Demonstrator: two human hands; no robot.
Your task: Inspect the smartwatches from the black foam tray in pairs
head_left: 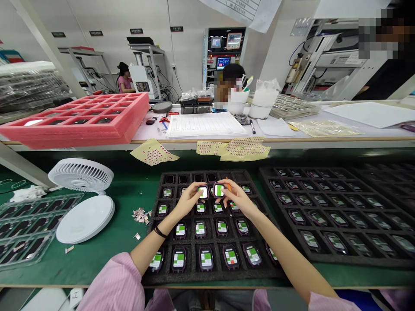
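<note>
The near tray (190, 242) was rough, matt black foam, and the far tray (74, 138) was matt pink foam. The devices (203, 192) had glossy faces. The table (97, 263) had a smooth green mat, the fan (81, 175) was smooth white plastic, and the sleeve (113, 285) was pink cloth.

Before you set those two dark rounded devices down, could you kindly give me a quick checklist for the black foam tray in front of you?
1. Left hand pinching a dark rounded device: ok.
2. Right hand pinching a second dark rounded device: ok.
3. Devices in the lower rows of the black foam tray seated with green-and-white labels up: ok.
4. Top-row pockets filled: cannot tell, no labels show there.
5. Thin orange item by the right hand: cannot tell what it is.
6. Loose paper scraps off the tray, on the green mat: ok.
</note>
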